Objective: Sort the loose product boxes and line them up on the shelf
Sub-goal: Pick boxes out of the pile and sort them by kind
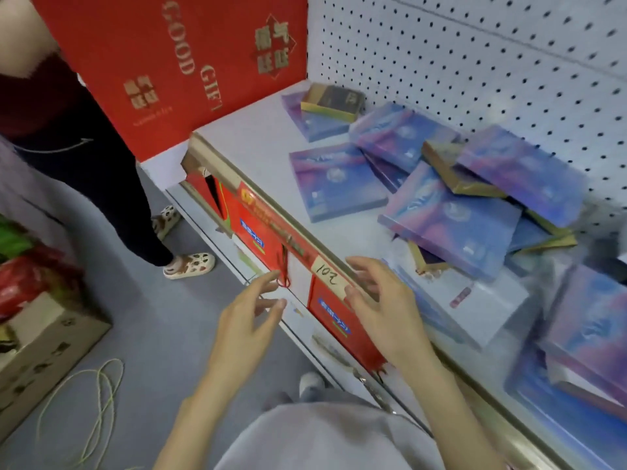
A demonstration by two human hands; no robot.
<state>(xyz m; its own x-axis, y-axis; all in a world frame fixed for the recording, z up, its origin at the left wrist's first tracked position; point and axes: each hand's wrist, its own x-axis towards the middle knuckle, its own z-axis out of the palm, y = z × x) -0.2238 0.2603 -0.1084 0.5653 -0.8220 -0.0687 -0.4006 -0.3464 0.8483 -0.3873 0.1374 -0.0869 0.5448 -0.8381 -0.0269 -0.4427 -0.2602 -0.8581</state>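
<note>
Grey shelf [258, 140], white pegboard [475, 62], purple boxes [451, 215] askew (tag [328, 272] 102), left hand [244, 320] and right hand [383, 307] empty, fingers [261, 283] apart.

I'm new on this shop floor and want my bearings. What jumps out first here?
The big red GOOD GIFT package standing at the far end of the white shelf, upper left in the view, grabs the eye first. Next comes the untidy heap of purple-blue product boxes overlapping on that shelf. In front, the left hand and right hand hover open and empty by the shelf's front edge.
</note>
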